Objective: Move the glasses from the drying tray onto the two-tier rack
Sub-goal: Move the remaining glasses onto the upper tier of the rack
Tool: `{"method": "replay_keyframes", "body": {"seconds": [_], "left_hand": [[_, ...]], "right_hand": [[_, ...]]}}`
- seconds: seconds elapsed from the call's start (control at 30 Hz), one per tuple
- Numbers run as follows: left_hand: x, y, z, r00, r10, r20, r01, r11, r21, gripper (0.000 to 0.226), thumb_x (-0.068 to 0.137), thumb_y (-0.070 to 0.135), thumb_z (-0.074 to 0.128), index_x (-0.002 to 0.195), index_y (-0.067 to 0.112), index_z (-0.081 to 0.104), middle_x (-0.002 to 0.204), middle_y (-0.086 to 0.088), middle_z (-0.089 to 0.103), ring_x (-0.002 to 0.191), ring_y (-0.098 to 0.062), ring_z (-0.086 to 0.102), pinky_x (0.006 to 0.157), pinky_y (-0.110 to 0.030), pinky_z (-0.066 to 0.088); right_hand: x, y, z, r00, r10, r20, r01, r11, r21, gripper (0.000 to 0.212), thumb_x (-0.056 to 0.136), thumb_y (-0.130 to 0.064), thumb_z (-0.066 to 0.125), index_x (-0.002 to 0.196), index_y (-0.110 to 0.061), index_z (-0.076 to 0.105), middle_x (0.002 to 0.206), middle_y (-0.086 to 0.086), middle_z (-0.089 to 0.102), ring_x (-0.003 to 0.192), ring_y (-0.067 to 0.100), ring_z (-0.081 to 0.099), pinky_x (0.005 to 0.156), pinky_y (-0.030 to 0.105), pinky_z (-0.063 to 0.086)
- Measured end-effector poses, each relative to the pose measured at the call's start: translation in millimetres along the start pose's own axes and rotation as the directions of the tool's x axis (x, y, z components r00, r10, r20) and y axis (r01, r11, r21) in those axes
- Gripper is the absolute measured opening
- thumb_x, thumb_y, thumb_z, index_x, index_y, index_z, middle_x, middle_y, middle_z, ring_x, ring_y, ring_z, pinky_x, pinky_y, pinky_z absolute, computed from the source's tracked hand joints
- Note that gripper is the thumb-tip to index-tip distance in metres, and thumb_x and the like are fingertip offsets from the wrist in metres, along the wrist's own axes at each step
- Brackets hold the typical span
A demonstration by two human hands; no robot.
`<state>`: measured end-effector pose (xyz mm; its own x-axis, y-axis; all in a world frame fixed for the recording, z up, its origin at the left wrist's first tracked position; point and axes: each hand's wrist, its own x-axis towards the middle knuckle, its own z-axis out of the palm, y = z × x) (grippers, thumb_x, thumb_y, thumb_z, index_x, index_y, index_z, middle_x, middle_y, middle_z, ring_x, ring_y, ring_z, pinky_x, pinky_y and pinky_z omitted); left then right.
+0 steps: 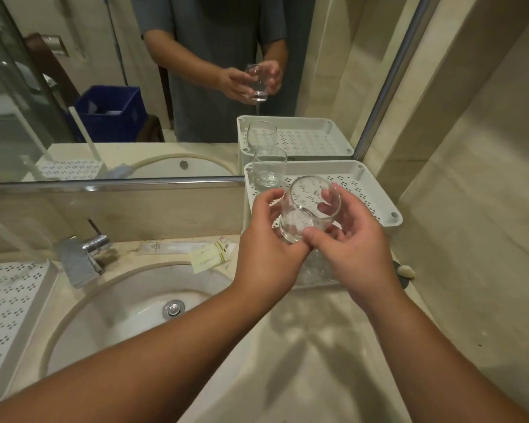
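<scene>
Both hands hold one clear glass tumbler (306,209), tilted with its mouth facing away from me, in front of the white two-tier rack (376,196). My left hand (269,239) wraps its left side and base. My right hand (348,239) grips its right side, fingers over the rim. A second glass (268,167) stands upright at the back left of the rack's perforated top tier. More glass shows faintly on the lower tier (318,270), behind my hands. The white perforated drying tray (9,300) lies at the left edge, no glass visible on it.
A round sink (129,303) with a chrome tap (83,251) lies between tray and rack. Paper sachets (211,254) lie behind the basin. A mirror (135,87) fills the wall ahead, a tiled wall stands right, and a pebble on a dark dish (405,271) sits beside the rack.
</scene>
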<state>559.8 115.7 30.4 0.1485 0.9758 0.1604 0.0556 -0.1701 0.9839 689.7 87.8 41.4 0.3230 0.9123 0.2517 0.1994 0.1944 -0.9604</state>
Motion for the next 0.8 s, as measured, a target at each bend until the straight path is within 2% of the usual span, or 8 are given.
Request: {"method": "replay_keyframes", "body": {"seconds": [0.07,0.17,0.33,0.43,0.5,0.63,0.73,0.8], "left_hand": [[13,6,3,1.000,0.001,0.002,-0.001,1.000,0.023,0.061,0.060,0.044,0.075,0.112,0.051,0.044,0.113,0.017,0.069,0.086,-0.006,0.072,0.078,-0.044,0.060],[33,9,7,0.999,0.000,0.032,-0.003,0.995,0.096,0.061,0.060,0.048,0.071,0.113,0.043,0.042,0.113,0.013,0.069,0.094,-0.011,0.071,0.084,-0.044,0.057],[70,7,12,0.997,0.008,0.079,-0.031,0.955,0.295,0.059,0.070,0.042,0.080,0.116,0.034,0.043,0.111,0.013,0.065,0.095,-0.003,0.065,0.079,-0.028,0.054],[87,-1,16,0.996,-0.013,0.091,-0.023,0.924,0.382,0.063,0.074,0.034,0.084,0.124,0.026,0.047,0.118,0.007,0.060,0.102,-0.012,0.061,0.086,-0.034,0.053],[97,-6,18,0.996,-0.031,0.081,-0.007,0.903,0.430,0.060,0.074,0.031,0.085,0.123,0.024,0.051,0.117,0.004,0.060,0.100,-0.015,0.062,0.085,-0.036,0.054],[111,-16,21,0.992,-0.102,0.073,0.061,0.900,0.432,0.059,0.074,0.025,0.084,0.125,0.023,0.055,0.108,0.005,0.062,0.095,-0.015,0.065,0.083,-0.037,0.056],[117,-21,25,0.988,-0.135,0.075,0.093,0.907,0.410,0.065,0.075,0.022,0.083,0.133,0.023,0.053,0.115,0.006,0.063,0.102,-0.014,0.064,0.085,-0.036,0.056],[120,-22,28,0.988,-0.137,0.068,0.099,0.914,0.394,0.068,0.076,0.019,0.082,0.136,0.025,0.051,0.120,0.008,0.061,0.104,-0.012,0.063,0.081,-0.032,0.057]], "right_hand": [[14,0,-3,1.000,-0.012,-0.006,0.012,1.000,-0.014,0.074,0.058,-0.036,0.083,0.125,-0.047,0.053,0.126,-0.021,0.062,0.119,0.000,0.057,0.097,0.032,0.050],[34,4,-5,1.000,-0.008,-0.018,0.007,0.998,-0.055,0.069,0.057,-0.046,0.080,0.120,-0.053,0.053,0.122,-0.020,0.062,0.117,-0.002,0.057,0.095,0.029,0.051],[68,21,-7,0.999,0.025,-0.022,-0.028,0.993,-0.113,0.072,0.063,-0.041,0.083,0.128,-0.040,0.054,0.123,-0.018,0.062,0.117,-0.006,0.055,0.096,0.030,0.052],[83,35,-7,0.997,0.067,-0.025,-0.070,0.986,-0.153,0.068,0.070,-0.030,0.085,0.129,-0.037,0.051,0.130,-0.015,0.059,0.120,-0.006,0.053,0.099,0.032,0.051],[89,43,-6,0.996,0.089,-0.029,-0.093,0.976,-0.195,0.073,0.072,-0.029,0.085,0.135,-0.031,0.049,0.134,-0.013,0.058,0.123,-0.003,0.052,0.099,0.033,0.051],[100,54,-6,0.992,0.116,-0.039,-0.122,0.959,-0.255,0.077,0.073,-0.031,0.084,0.138,-0.032,0.043,0.136,-0.011,0.057,0.118,0.003,0.056,0.097,0.028,0.050],[112,57,-6,0.988,0.145,-0.049,-0.153,0.942,-0.297,0.081,0.074,-0.034,0.083,0.140,-0.033,0.036,0.137,-0.014,0.055,0.116,0.007,0.057,0.095,0.028,0.048],[121,59,-6,0.985,0.162,-0.059,-0.172,0.936,-0.308,0.077,0.074,-0.033,0.082,0.137,-0.030,0.038,0.138,-0.013,0.055,0.115,0.009,0.058,0.096,0.032,0.049]]}}
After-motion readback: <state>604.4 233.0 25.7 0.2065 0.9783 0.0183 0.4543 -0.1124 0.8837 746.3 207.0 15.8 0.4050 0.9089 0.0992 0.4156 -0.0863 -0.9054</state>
